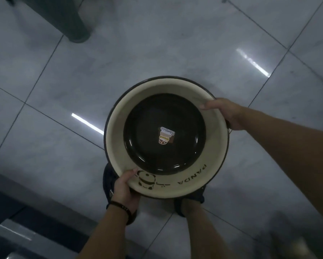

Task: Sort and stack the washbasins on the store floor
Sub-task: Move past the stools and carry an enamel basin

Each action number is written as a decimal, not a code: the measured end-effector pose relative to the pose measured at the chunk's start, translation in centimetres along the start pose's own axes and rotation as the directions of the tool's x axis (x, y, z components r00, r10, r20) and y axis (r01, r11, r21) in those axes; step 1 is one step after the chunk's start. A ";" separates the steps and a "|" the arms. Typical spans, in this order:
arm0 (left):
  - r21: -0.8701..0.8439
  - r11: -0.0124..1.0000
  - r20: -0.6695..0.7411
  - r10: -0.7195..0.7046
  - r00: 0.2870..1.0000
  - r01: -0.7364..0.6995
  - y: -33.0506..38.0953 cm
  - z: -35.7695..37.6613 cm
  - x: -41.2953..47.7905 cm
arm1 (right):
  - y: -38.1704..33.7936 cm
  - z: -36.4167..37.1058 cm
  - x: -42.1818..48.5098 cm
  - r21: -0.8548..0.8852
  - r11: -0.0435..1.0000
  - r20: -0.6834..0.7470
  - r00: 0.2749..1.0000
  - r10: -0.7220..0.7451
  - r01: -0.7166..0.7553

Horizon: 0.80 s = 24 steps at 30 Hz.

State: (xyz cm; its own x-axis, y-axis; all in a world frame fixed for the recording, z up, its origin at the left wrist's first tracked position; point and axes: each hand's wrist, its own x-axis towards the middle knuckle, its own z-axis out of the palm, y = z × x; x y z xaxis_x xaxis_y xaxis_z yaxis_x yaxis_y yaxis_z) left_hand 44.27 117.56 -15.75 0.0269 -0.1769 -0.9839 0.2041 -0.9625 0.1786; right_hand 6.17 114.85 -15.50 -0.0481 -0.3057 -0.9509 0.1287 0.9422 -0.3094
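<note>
Above the grey tiled floor (157, 53) I carry the panda washbasin (117, 128) level over my feet; my right hand (226, 113) clamps its far rim, my left hand (124, 189) the near rim. I should lower it evenly, thumbs inside.
</note>
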 end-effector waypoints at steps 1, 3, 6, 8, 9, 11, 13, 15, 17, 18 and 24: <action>0.004 1.000 -0.019 0.010 1.000 -0.010 0.5 0.2 -0.2 | 0.2 0.0 -0.2 0.000 1.000 0.001 1.000 0.003 -0.003; 0.033 0.999 -0.034 0.009 0.999 -0.007 2.0 0.3 -0.8 | 0.3 0.0 -1.2 0.035 0.999 -0.008 1.000 0.014 -0.013; 0.124 0.992 -0.005 0.006 1.000 -0.006 5.2 1.4 -3.3 | 0.2 -0.5 -4.3 0.127 0.992 -0.039 0.999 0.010 -0.005; 0.221 0.975 0.040 0.024 0.999 -0.033 7.3 2.7 -5.9 | 0.4 -1.1 -7.2 0.185 0.983 -0.064 0.998 0.009 0.002; 0.264 0.963 0.074 0.037 0.997 -0.055 8.3 3.3 -7.5 | 0.6 -1.5 -9.0 0.222 0.975 -0.069 0.998 0.004 0.011; 0.347 0.933 0.130 0.054 0.990 -0.096 10.4 4.8 -11.1 | 1.1 -2.1 -13.1 0.296 0.955 -0.085 0.996 0.009 0.016; 0.401 0.907 0.179 0.063 0.982 -0.131 12.5 6.3 -15.0 | 1.6 -2.4 -17.7 0.367 0.930 -0.110 0.994 0.009 0.033; 0.461 0.871 0.213 0.076 0.974 -0.169 14.6 8.4 -19.4 | 2.2 -2.8 -22.9 0.425 0.903 -0.156 0.988 0.004 0.063; 0.514 0.831 0.268 0.079 0.960 -0.212 16.4 10.6 -24.6 | 2.5 -2.7 -29.3 0.483 0.869 -0.212 0.977 -0.003 0.108; 0.538 0.810 0.306 0.072 0.949 -0.234 17.1 11.8 -27.5 | 2.5 -2.5 -32.9 0.510 0.849 -0.242 0.970 -0.014 0.140; 0.691 0.584 0.544 -0.032 0.838 -0.426 19.0 17.6 -44.5 | 5.2 -1.2 -53.7 0.645 0.670 -0.449 0.892 -0.056 0.367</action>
State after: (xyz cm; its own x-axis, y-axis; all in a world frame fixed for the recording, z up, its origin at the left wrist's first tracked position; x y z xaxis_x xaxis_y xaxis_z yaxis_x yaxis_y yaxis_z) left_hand 29.69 103.52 31.66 -0.5166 -0.2291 -0.8250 -0.5685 -0.6287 0.5306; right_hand 8.26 136.30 33.96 -0.4946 -0.2638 -0.8281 0.7076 0.4309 -0.5599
